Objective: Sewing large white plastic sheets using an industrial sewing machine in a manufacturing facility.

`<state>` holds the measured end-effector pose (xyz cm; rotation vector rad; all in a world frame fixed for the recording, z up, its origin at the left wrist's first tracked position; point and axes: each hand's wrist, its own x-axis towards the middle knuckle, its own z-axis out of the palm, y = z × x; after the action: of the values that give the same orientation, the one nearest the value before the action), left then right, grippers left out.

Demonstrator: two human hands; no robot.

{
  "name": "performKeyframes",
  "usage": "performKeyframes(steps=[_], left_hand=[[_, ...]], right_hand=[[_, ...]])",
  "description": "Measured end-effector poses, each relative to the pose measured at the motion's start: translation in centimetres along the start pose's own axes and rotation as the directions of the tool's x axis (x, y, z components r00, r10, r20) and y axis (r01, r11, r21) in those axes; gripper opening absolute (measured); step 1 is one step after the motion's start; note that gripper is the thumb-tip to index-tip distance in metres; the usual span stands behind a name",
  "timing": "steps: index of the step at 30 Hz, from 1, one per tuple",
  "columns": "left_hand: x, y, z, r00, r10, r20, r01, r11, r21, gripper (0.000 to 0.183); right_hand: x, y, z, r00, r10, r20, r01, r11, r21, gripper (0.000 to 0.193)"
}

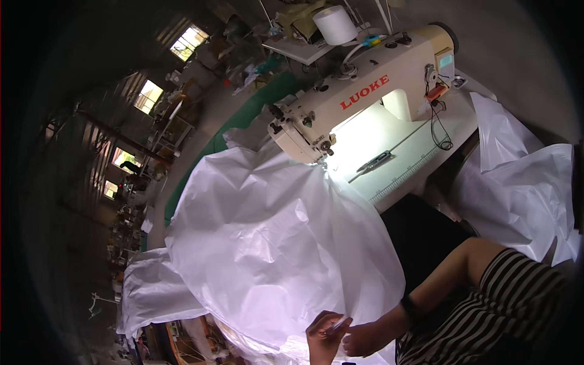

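At the lower edge my left hand (pixel 323 336) is closed, fingers bent, with a small whitish strip (pixel 339 325) pinched in it. I cannot tell whether this strip belongs to the large sheet behind. Close beside it, my right hand (pixel 366 339) is curled shut, its fingertips toward the left hand; what it holds, if anything, is hidden. Both hands are over the near part of a large, shiny white sheet (pixel 261 237). Wrinkled and draped, the sheet runs up to the needle area of a cream sewing machine (pixel 365 91), whose lamp is lit.
On the machine bed lies a slim grey tool (pixel 375 161), near a ruler scale (pixel 404 176). More white sheeting (pixel 517 182) hangs at the right. A white thread cone (pixel 336 25) stands behind the machine. Beyond the sheet curves a green surface (pixel 210 146).
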<state>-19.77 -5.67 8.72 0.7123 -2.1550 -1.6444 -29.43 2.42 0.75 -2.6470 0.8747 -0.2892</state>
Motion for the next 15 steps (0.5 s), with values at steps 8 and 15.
performKeyframes(steps=[8, 15], left_hand=[[0.2, 1.7, -3.5, 0.853, 0.380, -0.358, -0.056, 0.748, 0.661, 0.014], [1.5, 5.3, -3.7, 0.839, 0.428, -0.337, -0.089, 0.717, 0.691, 0.015]], right_hand=[[-12.6, 2.3, -1.9, 0.915, -0.194, -0.353, 0.151, 0.978, -0.145, 0.013], [-12.8, 3.3, 1.2, 0.997, 0.076, 0.008, -0.072, 0.974, -0.215, 0.025]])
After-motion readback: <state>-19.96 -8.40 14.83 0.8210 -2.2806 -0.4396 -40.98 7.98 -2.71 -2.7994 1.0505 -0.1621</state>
